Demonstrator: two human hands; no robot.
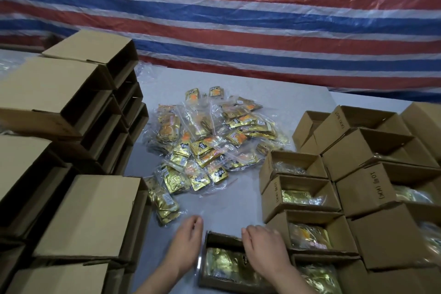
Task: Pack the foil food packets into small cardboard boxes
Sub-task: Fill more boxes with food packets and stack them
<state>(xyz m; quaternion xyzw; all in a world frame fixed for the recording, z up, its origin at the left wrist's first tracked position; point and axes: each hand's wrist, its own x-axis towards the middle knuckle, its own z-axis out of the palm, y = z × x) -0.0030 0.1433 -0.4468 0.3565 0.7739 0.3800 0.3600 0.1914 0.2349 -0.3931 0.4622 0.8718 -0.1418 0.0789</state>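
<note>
Down at the near edge of the grey worktop (238, 200), an open small box (223, 241) sits with gold foil packets (224, 264) inside, and the right hand (265, 249) rests over it, fingers loosely curled, gripping nothing I can see. Left hand (188, 234) hovers beside the box, fingers relaxed and empty. Beyond them lies the loose packet pile (205, 141), with empty boxes (78, 212) stacked left and filled boxes (300, 196) right.
</note>
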